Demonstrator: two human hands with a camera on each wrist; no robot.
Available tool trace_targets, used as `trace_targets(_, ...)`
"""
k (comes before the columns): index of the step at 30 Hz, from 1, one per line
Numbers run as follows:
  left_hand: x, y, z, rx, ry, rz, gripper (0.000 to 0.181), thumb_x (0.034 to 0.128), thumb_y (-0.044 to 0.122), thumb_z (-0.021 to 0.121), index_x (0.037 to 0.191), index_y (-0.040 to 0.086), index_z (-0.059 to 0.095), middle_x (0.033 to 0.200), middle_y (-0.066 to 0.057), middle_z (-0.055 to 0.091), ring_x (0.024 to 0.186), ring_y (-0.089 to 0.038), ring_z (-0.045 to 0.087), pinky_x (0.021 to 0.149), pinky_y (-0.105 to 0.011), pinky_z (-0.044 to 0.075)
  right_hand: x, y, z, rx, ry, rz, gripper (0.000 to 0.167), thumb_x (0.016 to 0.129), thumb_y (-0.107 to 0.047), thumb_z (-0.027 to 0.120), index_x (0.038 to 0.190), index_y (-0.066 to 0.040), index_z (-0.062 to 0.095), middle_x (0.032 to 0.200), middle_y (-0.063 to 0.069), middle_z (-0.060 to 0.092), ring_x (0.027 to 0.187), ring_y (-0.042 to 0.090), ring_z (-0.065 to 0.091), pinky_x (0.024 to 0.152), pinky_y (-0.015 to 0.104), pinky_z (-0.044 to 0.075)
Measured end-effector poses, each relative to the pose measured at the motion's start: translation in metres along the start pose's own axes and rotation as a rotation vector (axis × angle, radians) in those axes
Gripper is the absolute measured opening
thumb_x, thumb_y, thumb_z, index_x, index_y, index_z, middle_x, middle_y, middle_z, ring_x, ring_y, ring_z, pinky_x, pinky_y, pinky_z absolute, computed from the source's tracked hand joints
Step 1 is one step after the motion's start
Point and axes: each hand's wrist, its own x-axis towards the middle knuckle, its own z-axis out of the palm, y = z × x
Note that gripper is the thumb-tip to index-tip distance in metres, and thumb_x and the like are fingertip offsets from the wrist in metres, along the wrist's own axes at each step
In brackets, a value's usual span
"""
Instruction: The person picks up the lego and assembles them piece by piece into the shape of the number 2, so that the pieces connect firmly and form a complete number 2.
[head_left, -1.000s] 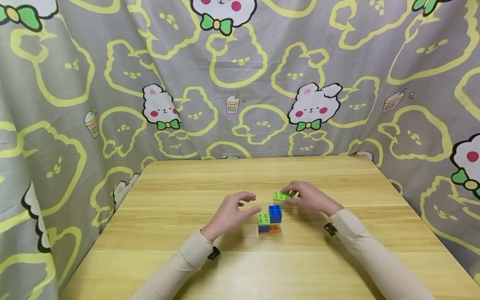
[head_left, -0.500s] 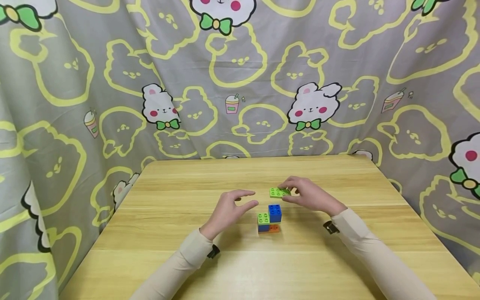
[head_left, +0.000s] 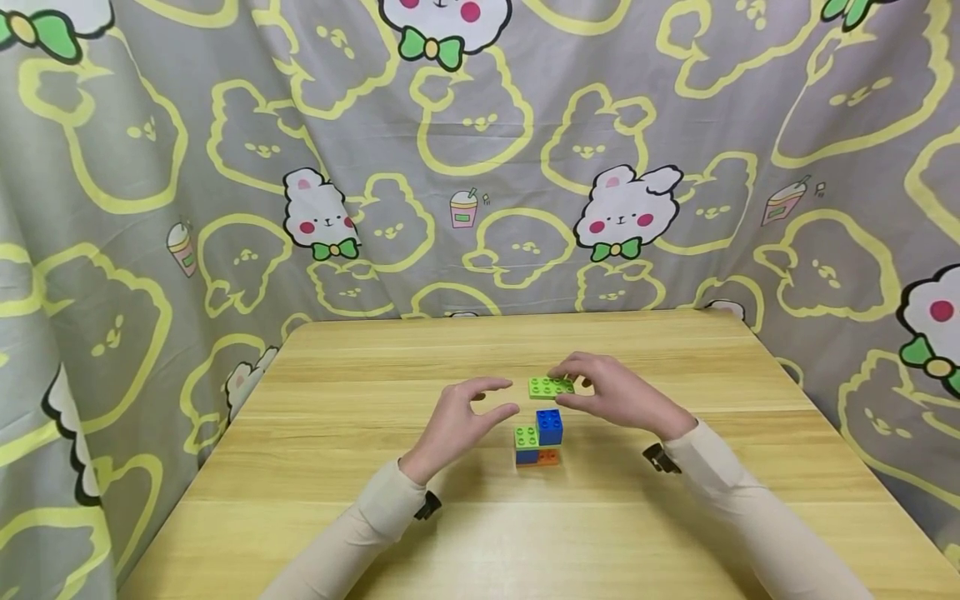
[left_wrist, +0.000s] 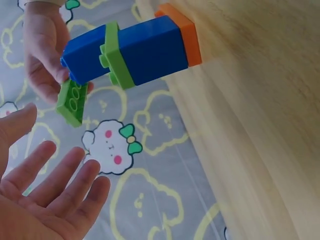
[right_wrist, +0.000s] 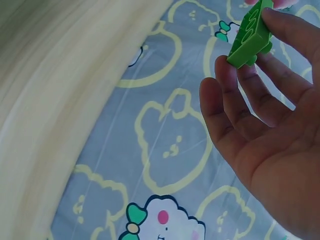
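A flat lime-green toy brick [head_left: 542, 388] with two rows of studs is pinched at its right end by my right hand [head_left: 617, 392], between thumb and fingers. It hovers above the table, behind a small brick stack. That stack has an orange base plate [head_left: 549, 457], blue blocks [head_left: 551, 427] and a green piece [head_left: 527, 437] on its left part. My left hand [head_left: 463, 425] hovers to the left of the stack, fingers spread from the thumb, holding nothing. In the left wrist view the green brick [left_wrist: 72, 102] shows its hollow underside, as it does in the right wrist view.
The stack stands on a light wooden table [head_left: 360, 367], whose far edge meets a grey curtain [head_left: 480, 150] with cartoon animals. The curtain also hangs along both sides. A dark device [head_left: 428, 506] is worn under the left wrist, and another [head_left: 663, 457] under the right.
My right hand has carried the green brick to the left and slightly upward in the head view, toward my left hand. The left hand and the stack have barely moved.
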Motion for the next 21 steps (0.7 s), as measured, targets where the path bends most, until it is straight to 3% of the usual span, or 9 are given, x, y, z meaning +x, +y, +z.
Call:
trace_targets(7, 0.000, 0.004, 0.001, -0.008, 0.018, 0.023, 0.032, 0.0930, 0.035, 0.077, 0.120, 0.018, 0.076, 0.124, 0.005, 0.073, 0.118, -0.015, 0.066, 0.102, -0.044, 0.052, -0.003, -0.007, -0.001, 0.004, 0.005, -0.033, 0.033, 0.092, -0.025, 0.079, 0.123, -0.016, 0.072, 0.112, -0.007, 0.070, 0.097, 0.010, 0.063, 0.086, 0.040, 0.058)
trace_targets(21, -0.002, 0.003, 0.005, -0.058, -0.008, 0.024, 0.042, 0.0931, 0.037, 0.076, 0.127, 0.014, 0.073, 0.129, -0.004, 0.071, 0.120, -0.031, 0.066, 0.101, -0.053, 0.052, -0.010, -0.017, 0.000, 0.020, 0.004, -0.108, 0.031, 0.094, -0.029, 0.076, 0.124, -0.021, 0.071, 0.116, -0.009, 0.069, 0.098, 0.007, 0.063, 0.084, 0.040, 0.058)
